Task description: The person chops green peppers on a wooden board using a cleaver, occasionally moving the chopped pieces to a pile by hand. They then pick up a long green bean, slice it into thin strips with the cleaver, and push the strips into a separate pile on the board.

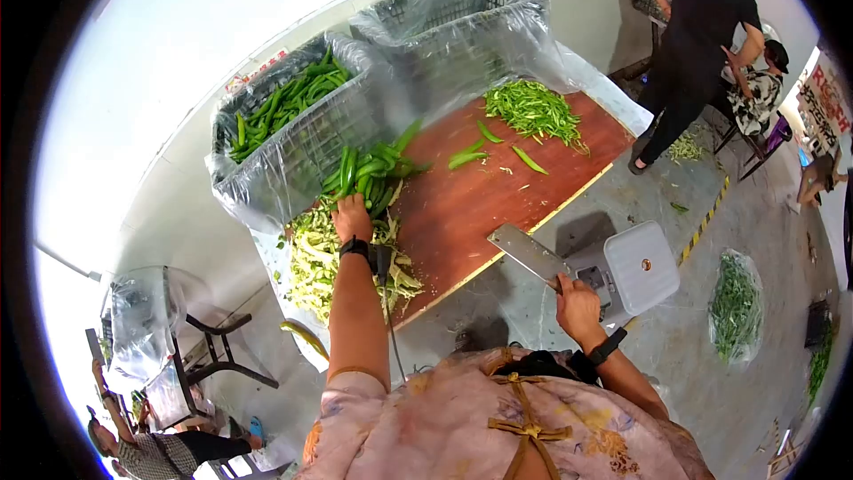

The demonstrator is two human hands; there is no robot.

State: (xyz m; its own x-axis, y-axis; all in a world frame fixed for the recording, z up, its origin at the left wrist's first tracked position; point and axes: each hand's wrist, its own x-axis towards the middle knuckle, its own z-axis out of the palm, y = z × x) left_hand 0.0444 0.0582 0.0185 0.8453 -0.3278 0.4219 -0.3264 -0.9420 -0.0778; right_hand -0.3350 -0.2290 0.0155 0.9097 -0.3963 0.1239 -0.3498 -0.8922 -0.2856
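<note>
My left hand (352,220) reaches into a pile of long green peppers (378,165) on the red-brown board (471,213), its fingers closed around some of them. Just below and left of that hand lies a heap of pale cut trimmings (313,253). My right hand (579,309) is wrapped round the handle of a cleaver (529,252), whose broad blade points up and left over the board's front edge. Sliced green peppers (535,110) are heaped at the far end of the board. A few loose peppers (466,156) lie between the two piles.
Behind the board stand a plastic-lined crate of green peppers (289,107) and another lined crate (453,22). A white-lidded container (641,268) is beside my right hand. A bag of greens (736,307) lies on the floor. Other people (702,27) are at the right and lower left.
</note>
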